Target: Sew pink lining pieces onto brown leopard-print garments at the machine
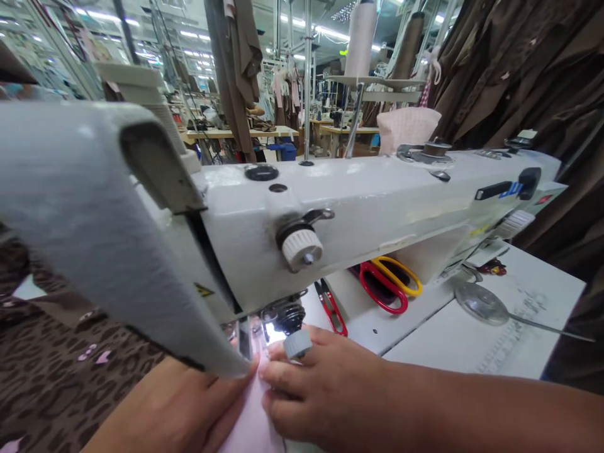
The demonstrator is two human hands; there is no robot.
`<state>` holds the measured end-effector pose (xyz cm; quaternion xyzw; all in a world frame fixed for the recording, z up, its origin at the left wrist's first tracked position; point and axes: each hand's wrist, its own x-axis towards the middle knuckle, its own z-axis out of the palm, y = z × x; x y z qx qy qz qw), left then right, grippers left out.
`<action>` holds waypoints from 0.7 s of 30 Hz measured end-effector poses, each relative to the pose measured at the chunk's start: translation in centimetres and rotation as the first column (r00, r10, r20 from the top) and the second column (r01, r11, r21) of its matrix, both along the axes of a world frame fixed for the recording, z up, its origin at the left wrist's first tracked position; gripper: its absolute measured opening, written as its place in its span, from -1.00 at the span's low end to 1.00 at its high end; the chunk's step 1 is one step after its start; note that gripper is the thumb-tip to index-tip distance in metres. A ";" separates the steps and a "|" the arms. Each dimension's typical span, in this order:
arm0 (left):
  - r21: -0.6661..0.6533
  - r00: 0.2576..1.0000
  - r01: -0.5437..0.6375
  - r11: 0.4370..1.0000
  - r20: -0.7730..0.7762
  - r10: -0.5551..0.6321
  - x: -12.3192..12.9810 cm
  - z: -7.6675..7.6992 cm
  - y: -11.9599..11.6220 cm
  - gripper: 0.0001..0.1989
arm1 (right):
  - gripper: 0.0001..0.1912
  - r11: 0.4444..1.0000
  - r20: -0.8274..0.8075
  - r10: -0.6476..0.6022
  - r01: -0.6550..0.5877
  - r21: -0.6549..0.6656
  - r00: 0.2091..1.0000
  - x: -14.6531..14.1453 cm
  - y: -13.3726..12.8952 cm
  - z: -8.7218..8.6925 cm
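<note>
By the white sewing machine [368, 201], the left hand [163, 402] is partly hidden and its grip cannot be told; the right hand [325, 380] is laid loosely open on smooth, pale pink cloth [255, 415], spread between both hands.

Long, bright white tube lights [331, 33] glow overhead, reaching far back. Pale wood-topped worktables [212, 134] stand in the middle distance, with a blue plastic bin [286, 151] near them. A slim silver metal pole [307, 82] rises upright, and dark brown cloth garments [504, 75] hang at the right.
</note>
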<state>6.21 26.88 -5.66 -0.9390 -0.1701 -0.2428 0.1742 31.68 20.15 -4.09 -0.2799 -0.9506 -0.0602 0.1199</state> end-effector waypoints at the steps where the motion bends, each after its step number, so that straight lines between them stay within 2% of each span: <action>1: 0.000 1.000 0.020 1.000 0.006 -0.020 0.3 0.4 0.2 -0.71 | -0.77 0.999 0.009 -0.004 0.004 -0.034 1.000 0.0 0.1 0.2; 6: 0.026 0.996 0.078 0.997 0.051 -0.079 1.4 1.8 1.3 -0.75 | -0.74 0.984 0.013 -0.054 0.056 -0.170 0.998 -0.5 0.7 0.3; 12: -0.105 0.997 0.050 0.993 0.057 -0.044 1.2 1.0 2.1 -0.73 | -0.68 0.971 0.043 -0.168 0.172 -0.168 0.985 -1.1 0.8 0.6; 16: -0.076 0.999 -0.007 0.997 0.035 0.010 1.4 1.1 1.8 -0.63 | -0.57 0.962 0.043 -0.169 0.175 -0.211 0.985 -1.1 0.7 0.6; 21: -0.109 0.999 0.027 0.994 0.036 -0.023 1.5 1.1 1.9 -0.63 | -0.58 0.959 0.035 -0.173 0.176 -0.220 0.984 -1.0 0.7 -0.1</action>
